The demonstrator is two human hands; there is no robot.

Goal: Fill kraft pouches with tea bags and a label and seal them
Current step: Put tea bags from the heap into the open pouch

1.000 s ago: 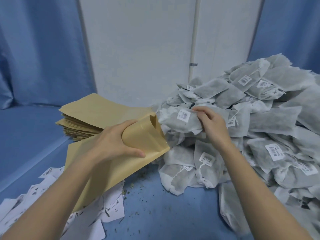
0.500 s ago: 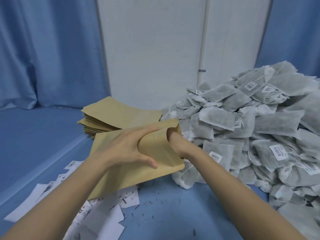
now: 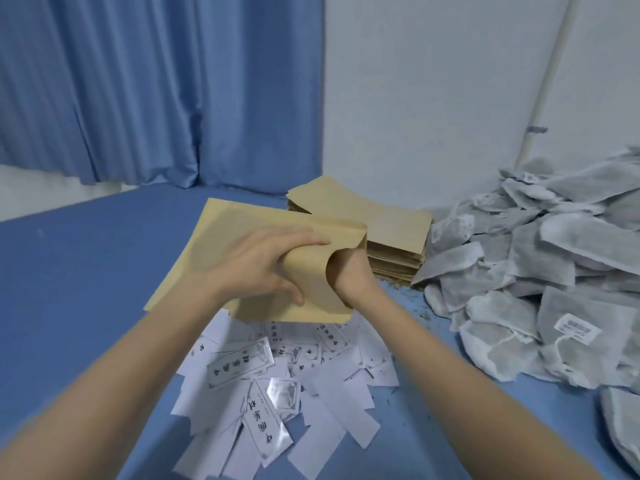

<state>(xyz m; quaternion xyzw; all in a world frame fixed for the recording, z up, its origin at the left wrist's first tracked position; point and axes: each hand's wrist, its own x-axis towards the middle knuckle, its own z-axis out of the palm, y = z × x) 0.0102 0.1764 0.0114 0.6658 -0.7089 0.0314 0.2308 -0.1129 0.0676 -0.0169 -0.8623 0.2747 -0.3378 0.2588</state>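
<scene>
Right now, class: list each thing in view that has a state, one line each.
Pouch: open-mouthed, held above the labels.
Left hand: grips the pouch.
Right hand: fingers inside the pouch, hidden.
Pouch stack: flat, piled.
Tea bags: heaped.
Labels: scattered.

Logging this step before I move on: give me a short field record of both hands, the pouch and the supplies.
left hand: grips the kraft pouch near its open mouth
right hand: fingers hidden inside the pouch, wrist showing; grip cannot be told
pouch stack: behind the held pouch
tea bag pile: to the right
labels: scattered on the blue table below the pouch
seal: not yet done
</scene>
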